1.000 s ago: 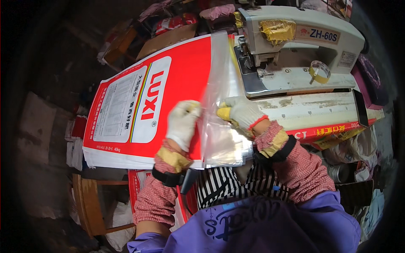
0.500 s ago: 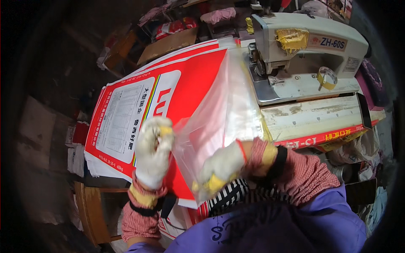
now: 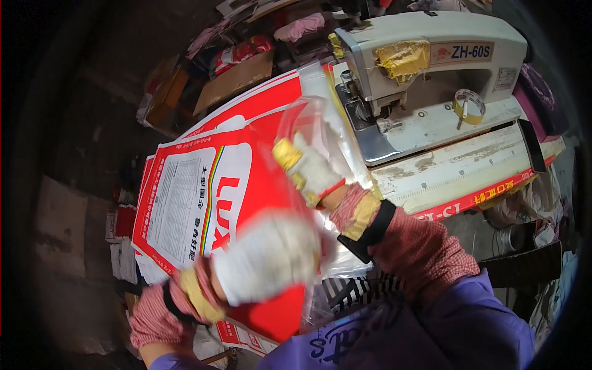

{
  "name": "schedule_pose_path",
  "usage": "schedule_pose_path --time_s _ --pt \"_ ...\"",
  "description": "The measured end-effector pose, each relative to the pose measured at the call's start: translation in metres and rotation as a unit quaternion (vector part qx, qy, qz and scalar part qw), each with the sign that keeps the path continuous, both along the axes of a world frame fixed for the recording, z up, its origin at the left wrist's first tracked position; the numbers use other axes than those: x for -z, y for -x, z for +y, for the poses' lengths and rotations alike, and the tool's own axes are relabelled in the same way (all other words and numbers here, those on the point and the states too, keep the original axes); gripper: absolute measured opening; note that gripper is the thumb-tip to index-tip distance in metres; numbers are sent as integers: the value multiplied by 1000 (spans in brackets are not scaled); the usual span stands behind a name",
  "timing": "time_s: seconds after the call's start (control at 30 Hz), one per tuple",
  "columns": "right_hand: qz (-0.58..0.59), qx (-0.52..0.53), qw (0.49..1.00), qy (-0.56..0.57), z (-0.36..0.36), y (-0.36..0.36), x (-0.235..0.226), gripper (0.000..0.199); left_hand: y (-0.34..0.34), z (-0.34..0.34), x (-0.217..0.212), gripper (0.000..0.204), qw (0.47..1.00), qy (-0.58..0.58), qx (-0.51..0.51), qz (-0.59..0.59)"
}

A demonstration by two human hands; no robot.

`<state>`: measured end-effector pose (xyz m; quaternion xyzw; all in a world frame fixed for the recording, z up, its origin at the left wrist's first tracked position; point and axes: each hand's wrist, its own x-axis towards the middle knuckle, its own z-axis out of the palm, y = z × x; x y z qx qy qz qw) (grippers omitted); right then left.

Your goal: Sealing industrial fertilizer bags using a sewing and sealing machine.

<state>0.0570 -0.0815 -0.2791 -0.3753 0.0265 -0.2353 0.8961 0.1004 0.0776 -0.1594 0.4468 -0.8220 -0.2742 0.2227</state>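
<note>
A red and white printed sack (image 3: 271,139) lies on top of a stack of similar flat sacks. Clear plastic film (image 3: 308,111) sticks out along its right edge and bulges up at the far corner. My right hand (image 3: 314,172), in a white glove with yellow-wrapped fingertips, reaches over that edge, fingers apart and stretched toward the far left, against the film. My left hand (image 3: 268,256), also in a white glove, is over the near part of the sack. Motion blur smears its fingers, so what they touch cannot be made out.
A white sewing machine (image 3: 431,68) stands to the right of the stack, with a tape roll (image 3: 468,106) on its bed. A purple box (image 3: 539,102) sits beyond it. At the far left are a brown board (image 3: 234,80) and red packages (image 3: 243,54).
My right hand has moved away from me along the sack's right edge. My left hand has swung right and nearer to me. The film, earlier pulled up between the hands, now lies lower.
</note>
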Motion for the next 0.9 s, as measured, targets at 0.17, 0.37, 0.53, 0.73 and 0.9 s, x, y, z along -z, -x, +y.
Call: schedule_pose_path --time_s 0.17,0.37,0.53,0.73,0.9 --pt "228 83 864 442 32 24 -34 42 -11 -132 -35 23 778 392 -138 -472" --pt "199 -19 797 570 41 40 -33 49 13 -147 -11 5 692 29 -73 -717" --pt "177 41 869 461 42 32 -26 53 -38 -188 4 16 691 294 -306 -585" --pt "173 -50 840 512 52 21 -15 52 -55 -223 3 24 663 81 -347 -659" --pt "-136 186 462 856 127 33 -16 48 -51 -258 -110 22 614 161 -323 -702"
